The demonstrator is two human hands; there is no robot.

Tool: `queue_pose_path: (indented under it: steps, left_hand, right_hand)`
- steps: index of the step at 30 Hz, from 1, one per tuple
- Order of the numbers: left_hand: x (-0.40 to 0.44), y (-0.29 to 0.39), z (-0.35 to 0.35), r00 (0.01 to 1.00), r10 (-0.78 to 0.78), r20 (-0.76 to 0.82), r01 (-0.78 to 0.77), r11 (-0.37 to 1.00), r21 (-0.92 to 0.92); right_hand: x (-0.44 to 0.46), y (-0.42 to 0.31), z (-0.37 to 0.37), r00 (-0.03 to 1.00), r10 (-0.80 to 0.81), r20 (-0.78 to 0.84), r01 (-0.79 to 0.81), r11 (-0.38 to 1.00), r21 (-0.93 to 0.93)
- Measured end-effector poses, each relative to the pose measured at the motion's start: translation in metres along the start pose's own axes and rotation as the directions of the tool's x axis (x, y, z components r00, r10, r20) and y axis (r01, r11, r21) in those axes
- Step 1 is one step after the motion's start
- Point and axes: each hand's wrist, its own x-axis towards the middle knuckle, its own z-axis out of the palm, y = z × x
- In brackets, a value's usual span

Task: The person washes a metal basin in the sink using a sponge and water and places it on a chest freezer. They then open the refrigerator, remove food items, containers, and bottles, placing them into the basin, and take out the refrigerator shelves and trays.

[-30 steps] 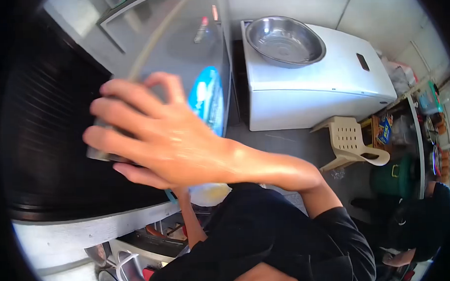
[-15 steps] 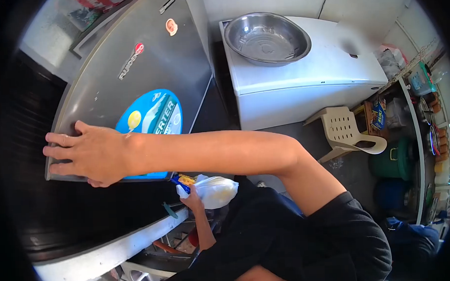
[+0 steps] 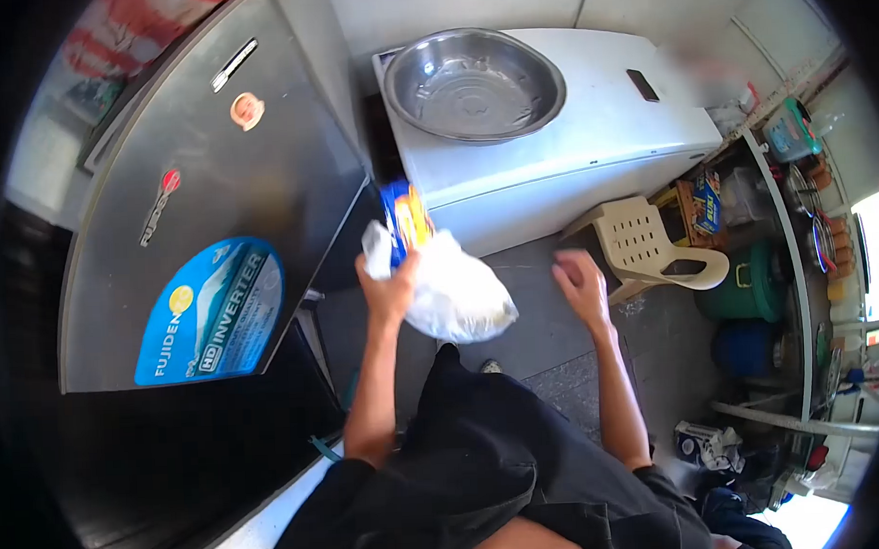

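Observation:
My left hand (image 3: 390, 288) is closed on a white plastic bag (image 3: 457, 291) and a blue and yellow packet (image 3: 405, 216), which sticks up above the fingers. To the right, my right hand (image 3: 582, 281) hangs over the floor near a beige plastic chair (image 3: 642, 238); its fingers are curled together, and nothing can be made out in them. A grey fridge door (image 3: 214, 186) with a blue round sticker stands at the left, with neither hand touching it.
A steel basin (image 3: 474, 84) and a dark phone (image 3: 643, 85) lie on the white chest freezer (image 3: 523, 180). Shelving with a green bin (image 3: 745, 285) and a blue container (image 3: 742, 349) lines the right side.
My right hand has left the fridge door and swung right, its spread fingers now curled. My left hand has risen forward with the bag and packet. The camera view has shifted right.

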Motion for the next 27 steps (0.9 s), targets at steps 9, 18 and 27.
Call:
queue_pose_path:
  steps: [9,18,27]
  left_hand:
    - [0.171,0.097,0.101,0.897,0.42,0.14,-0.367,0.882,-0.294]
    - [0.292,0.061,0.163,0.953,0.234,0.194,-0.173,0.942,-0.287]
    - [0.352,-0.083,0.212,0.849,0.465,0.252,-0.484,0.875,0.015]
  right_hand:
    - [-0.306,0.185,-0.018,0.769,0.57,-0.289,-0.629,0.755,-0.186]
    - [-0.393,0.166,0.115,0.252,0.968,0.008,-0.927,0.239,0.29]
    - [-0.382,0.163,0.155,0.414,0.892,-0.184,-0.753,0.449,0.482]
